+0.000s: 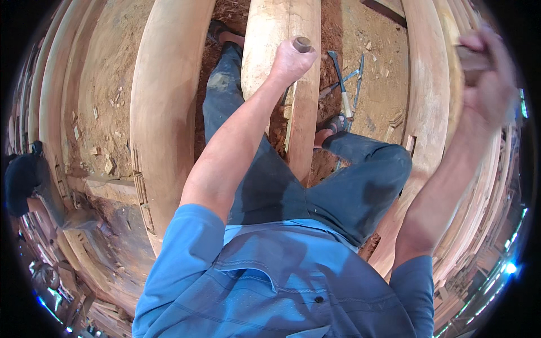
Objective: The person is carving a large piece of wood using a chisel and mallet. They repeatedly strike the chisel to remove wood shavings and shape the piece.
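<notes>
My left hand [293, 59] is closed round the upright wooden handle of a chisel [302, 43]; the round butt shows above my fist. Below it lies a pale timber beam [304, 121] with a narrow slot cut along its top, running between my legs. Most of the chisel's blade is hidden by my hand and forearm. Raised at the far right, my right hand [489, 81] is closed on a brown wooden tool [472, 61]. Motion blurs that hand, and the tool's full shape cannot be made out.
Several metal tools lie right of the beam, among them a long chisel with a pale handle [346, 104]. Thick timbers flank me at left [166, 96] and right [427, 84]. Wood chips [110, 165] litter the ground. Another person [25, 180] is at the far left.
</notes>
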The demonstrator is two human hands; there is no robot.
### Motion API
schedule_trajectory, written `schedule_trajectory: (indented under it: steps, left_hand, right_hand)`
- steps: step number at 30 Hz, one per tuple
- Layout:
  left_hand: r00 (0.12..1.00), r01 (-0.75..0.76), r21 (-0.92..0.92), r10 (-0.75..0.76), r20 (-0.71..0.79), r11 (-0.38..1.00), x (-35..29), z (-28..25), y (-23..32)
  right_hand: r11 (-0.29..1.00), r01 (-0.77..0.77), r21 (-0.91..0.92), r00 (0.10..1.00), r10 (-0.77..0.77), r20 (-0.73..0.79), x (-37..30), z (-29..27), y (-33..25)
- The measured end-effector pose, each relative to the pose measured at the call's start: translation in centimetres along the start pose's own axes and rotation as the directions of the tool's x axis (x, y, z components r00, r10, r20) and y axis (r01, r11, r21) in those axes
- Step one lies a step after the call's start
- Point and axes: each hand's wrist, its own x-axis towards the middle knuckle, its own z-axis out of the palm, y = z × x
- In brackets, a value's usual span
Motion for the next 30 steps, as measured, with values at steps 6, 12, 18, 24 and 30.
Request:
schedule_trajectory:
  steps: [6,12,18,24,30]
  left_hand:
    - [0.997,-0.075,0.0,0.075,-0.02,0.997,-0.7,0.3,0.4]
    - [0.999,0.043,0.075,-0.042,-0.013,0.996,-0.5,0.1,0.0]
    - [1.0,0.001,0.129,-0.002,0.006,0.992,-0.3,-0.3,-0.4]
    - [0.999,0.04,0.114,-0.043,0.021,0.993,-0.1,0.1,-0.3]
    - [0.998,-0.067,0.034,0.067,-0.007,0.997,-0.4,0.3,-0.8]
  right_hand:
    - [0.649,-0.046,-0.759,0.574,0.64,0.512,-12.4,5.6,4.4]
    - [0.804,-0.391,-0.448,0.764,0.555,0.329,-15.6,1.1,3.7]
    - [0.941,-0.306,0.146,0.948,0.315,-0.045,-4.2,-2.4,-1.0]
    - [0.831,-0.369,-0.416,0.892,0.443,0.092,-5.1,4.9,2.9]
    - [0.676,-0.217,-0.704,0.585,0.667,0.461,-13.7,3.9,4.3]
